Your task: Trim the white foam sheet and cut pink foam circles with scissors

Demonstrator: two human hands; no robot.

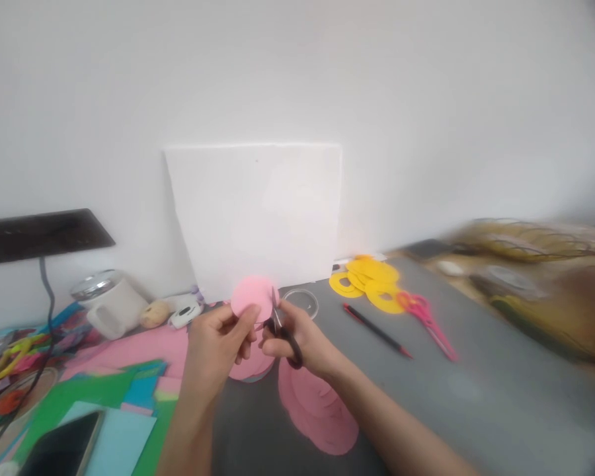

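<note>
My left hand pinches a round pink paper disc between thumb and fingers, held up above the table. Around the handles of a pair of dark-handled scissors my right hand is closed. The scissor blades point upward at the disc's right edge; whether they are cutting into it I cannot tell. Below my hands lie several pink paper rounds in a loose overlapping pile. More pink rounds sit partly hidden under my left hand. A clear ring-shaped lid rests just behind my right hand.
On the right are yellow paper rings, pink scissors and a black-and-red pencil. A white board leans on the wall. Leftward stand a white mug, coloured paper sheets and a phone; a cable hangs there.
</note>
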